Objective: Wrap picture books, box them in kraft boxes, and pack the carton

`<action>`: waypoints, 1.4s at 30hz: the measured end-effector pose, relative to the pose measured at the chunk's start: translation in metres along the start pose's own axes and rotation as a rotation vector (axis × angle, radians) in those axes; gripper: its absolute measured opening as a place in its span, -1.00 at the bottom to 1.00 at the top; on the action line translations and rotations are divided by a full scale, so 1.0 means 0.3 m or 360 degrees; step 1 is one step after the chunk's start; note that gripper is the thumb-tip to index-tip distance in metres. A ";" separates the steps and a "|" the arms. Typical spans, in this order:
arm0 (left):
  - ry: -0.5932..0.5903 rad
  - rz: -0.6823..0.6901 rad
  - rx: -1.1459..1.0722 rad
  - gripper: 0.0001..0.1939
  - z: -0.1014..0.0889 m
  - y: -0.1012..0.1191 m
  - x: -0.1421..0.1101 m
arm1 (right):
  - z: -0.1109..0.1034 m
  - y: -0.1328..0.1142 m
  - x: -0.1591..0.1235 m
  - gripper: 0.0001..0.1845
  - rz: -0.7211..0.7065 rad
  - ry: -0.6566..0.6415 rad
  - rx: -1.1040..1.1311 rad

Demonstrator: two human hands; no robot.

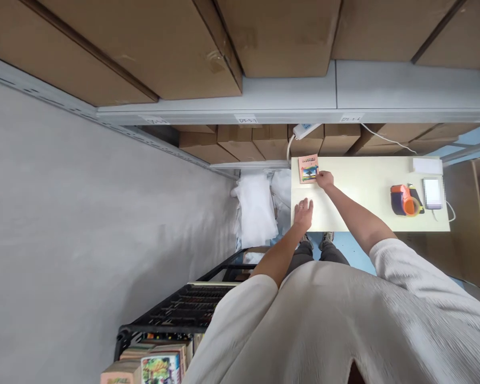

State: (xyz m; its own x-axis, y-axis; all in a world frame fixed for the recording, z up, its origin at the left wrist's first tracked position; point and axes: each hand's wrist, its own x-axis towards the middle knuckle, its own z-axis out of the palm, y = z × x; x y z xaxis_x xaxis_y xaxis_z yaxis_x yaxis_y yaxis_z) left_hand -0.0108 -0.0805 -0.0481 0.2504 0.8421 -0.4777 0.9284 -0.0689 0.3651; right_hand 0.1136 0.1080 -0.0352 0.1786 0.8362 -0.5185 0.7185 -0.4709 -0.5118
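Note:
A small pink book (308,168) with a colourful cover lies flat at the far left corner of a pale yellow table (364,181). My right hand (325,179) reaches out to it, fingers curled and touching the book's right edge. My left hand (303,211) rests flat on the table's near left part, fingers spread, a ring on one finger, holding nothing. The view is wide and looks steeply down over my white shirt.
An orange tape dispenser (403,200) and a phone (432,193) on a cable lie at the table's right end. White bags (256,210) pile up left of the table. A black wire cart (188,306) carries books (156,368). Cardboard boxes (240,141) fill grey shelving.

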 end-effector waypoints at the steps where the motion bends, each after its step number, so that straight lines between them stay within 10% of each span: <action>1: -0.0013 -0.0003 0.0008 -0.04 -0.008 0.000 0.001 | -0.035 0.036 -0.016 -0.80 -0.0016 0.0012 0.0025; 7: -0.0089 -0.0045 0.0022 -0.05 -0.051 0.013 0.005 | -0.212 0.333 -0.186 -0.76 0.0063 -0.0010 0.0107; 13: -0.0126 -0.0110 0.0093 -0.06 -0.071 0.034 0.008 | -0.229 0.549 -0.350 -0.77 0.0189 -0.0092 0.0121; 24: -0.0075 -0.0193 0.0195 -0.15 -0.074 0.088 -0.007 | -0.221 0.669 -0.345 -0.70 0.0141 0.0021 0.0106; 33: 0.0029 0.0255 0.0031 -0.24 -0.011 0.331 0.022 | -0.276 0.754 -0.304 -0.61 0.0307 0.0229 0.0010; 42: -0.0110 0.0211 0.0023 -0.27 0.070 0.476 0.123 | -0.242 0.765 -0.300 -0.63 0.0221 0.0244 -0.0236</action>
State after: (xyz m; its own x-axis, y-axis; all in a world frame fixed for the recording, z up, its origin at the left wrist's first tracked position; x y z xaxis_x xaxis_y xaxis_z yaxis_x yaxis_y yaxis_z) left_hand 0.1368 -0.0706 -0.0303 0.3890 0.7864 -0.4799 0.8895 -0.1853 0.4176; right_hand 0.3113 -0.0549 -0.0563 0.3742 0.8048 -0.4608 0.7689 -0.5470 -0.3310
